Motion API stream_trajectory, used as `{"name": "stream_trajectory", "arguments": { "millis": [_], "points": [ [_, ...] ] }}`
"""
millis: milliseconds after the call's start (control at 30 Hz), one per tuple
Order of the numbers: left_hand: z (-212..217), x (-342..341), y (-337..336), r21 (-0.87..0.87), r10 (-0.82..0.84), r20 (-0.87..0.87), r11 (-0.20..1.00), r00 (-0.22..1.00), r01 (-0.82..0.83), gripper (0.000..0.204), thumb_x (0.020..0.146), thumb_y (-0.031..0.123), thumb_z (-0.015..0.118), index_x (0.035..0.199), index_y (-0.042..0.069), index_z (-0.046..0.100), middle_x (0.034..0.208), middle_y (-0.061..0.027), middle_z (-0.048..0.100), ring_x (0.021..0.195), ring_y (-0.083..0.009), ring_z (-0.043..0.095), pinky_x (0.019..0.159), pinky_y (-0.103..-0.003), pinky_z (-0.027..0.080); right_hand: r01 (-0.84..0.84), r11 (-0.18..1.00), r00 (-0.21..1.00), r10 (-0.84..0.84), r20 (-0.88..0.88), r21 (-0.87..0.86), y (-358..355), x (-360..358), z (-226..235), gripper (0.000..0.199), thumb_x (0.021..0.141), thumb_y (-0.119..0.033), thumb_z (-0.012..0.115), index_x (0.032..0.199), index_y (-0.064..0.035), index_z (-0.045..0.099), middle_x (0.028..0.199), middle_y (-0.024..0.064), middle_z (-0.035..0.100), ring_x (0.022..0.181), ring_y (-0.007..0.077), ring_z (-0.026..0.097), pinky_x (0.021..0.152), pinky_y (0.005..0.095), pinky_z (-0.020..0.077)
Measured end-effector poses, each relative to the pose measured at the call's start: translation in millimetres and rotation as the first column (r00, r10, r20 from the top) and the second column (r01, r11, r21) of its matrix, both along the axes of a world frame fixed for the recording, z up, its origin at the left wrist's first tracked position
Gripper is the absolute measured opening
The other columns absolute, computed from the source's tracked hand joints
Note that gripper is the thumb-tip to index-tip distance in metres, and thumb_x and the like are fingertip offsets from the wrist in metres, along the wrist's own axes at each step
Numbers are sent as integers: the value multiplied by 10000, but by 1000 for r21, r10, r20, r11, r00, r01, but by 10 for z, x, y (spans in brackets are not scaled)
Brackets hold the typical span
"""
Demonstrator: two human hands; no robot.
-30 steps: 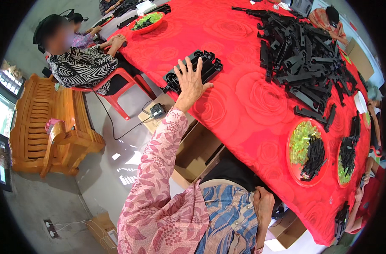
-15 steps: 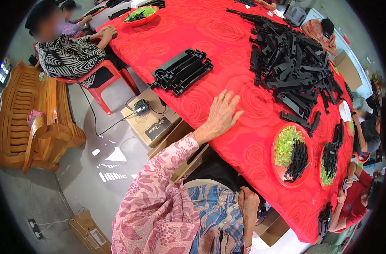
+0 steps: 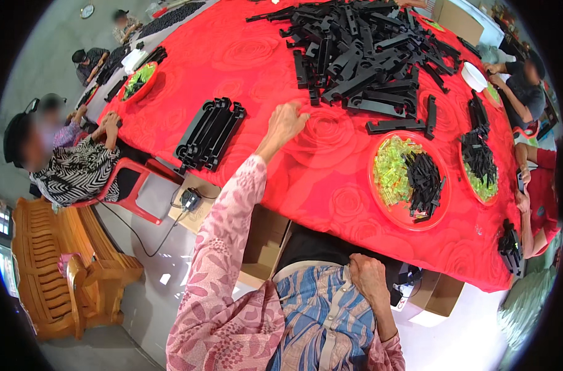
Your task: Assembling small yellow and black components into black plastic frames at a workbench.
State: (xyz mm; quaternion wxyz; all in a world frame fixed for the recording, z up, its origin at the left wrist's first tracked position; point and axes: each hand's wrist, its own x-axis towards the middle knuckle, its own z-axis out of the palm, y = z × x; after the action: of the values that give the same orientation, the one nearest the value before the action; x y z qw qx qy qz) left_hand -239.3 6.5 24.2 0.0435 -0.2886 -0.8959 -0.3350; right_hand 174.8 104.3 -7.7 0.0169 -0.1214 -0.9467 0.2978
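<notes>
My left hand [image 3: 284, 128] reaches out over the red tablecloth [image 3: 244, 62], its fingers apart and slightly bent, with nothing visible in it. Just beyond it lies a big heap of long black plastic parts [image 3: 362, 55], a small gap away from the fingertips. To its left a bundle of similar black parts [image 3: 210, 135] lies side by side near the table edge. My right hand [image 3: 368, 279] rests low against my lap beside the blue patterned shirt [image 3: 321, 309]. Its fingers lie loosely there, partly turned out of sight, and no object shows in it.
A red bowl [image 3: 380, 196] holds yellow-green clear pieces and small black strips; a similar bowl [image 3: 488, 196] stands to its right. Co-workers sit around the table, one on a red chair [image 3: 130, 185] at left. A wooden bench [image 3: 40, 266] and a cardboard box [image 3: 263, 238] are below.
My view has turned, so the heap and bowls sit farther left. My left hand reaches farther out, its fingers less spread and more bent. The right hand stays on my lap.
</notes>
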Motion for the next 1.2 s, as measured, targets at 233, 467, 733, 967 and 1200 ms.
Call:
{"name": "stream_trajectory", "arguments": {
  "millis": [233,467,733,967,1200],
  "points": [
    [-104,-126,778,-40,195,-102,979,975,-200,542,766,268,751,1154,-7,491,1152,-251,532,1054,-442,571,826,-539,520,28,998,1000,-29,-11,-48,1,89,-42,170,875,-124,551,929,2,650,843,235,674,737,411,657,658,502,526],
    [-486,-311,631,72,274,-66,960,960,-269,553,800,289,711,1188,-27,476,1129,-285,540,1036,-470,569,871,-553,488,48,998,998,-46,45,-46,-18,135,-42,162,855,-93,570,933,0,679,831,225,666,764,409,655,688,478,527],
    [-250,-593,473,118,192,90,972,977,-201,577,706,404,735,981,-96,652,1006,-314,667,1020,-464,632,875,-495,511,90,992,996,-90,-3,-85,33,58,-78,184,895,-129,548,979,-18,668,844,232,664,797,409,655,706,486,517],
    [436,491,-724,256,-447,582,894,680,369,388,879,288,686,1074,-46,653,884,-130,704,793,-172,685,721,-321,558,144,981,982,-125,144,-127,42,12,-16,198,900,-107,565,1023,0,677,927,260,657,858,428,647,751,457,502],
    [153,1297,-2273,622,-664,680,747,311,235,336,914,173,684,1144,-68,632,956,-108,704,883,-145,676,773,-255,554,78,996,964,-83,252,31,-65,-59,12,195,888,-64,573,1034,11,677,918,272,661,845,433,646,772,453,496]
  ]
}}
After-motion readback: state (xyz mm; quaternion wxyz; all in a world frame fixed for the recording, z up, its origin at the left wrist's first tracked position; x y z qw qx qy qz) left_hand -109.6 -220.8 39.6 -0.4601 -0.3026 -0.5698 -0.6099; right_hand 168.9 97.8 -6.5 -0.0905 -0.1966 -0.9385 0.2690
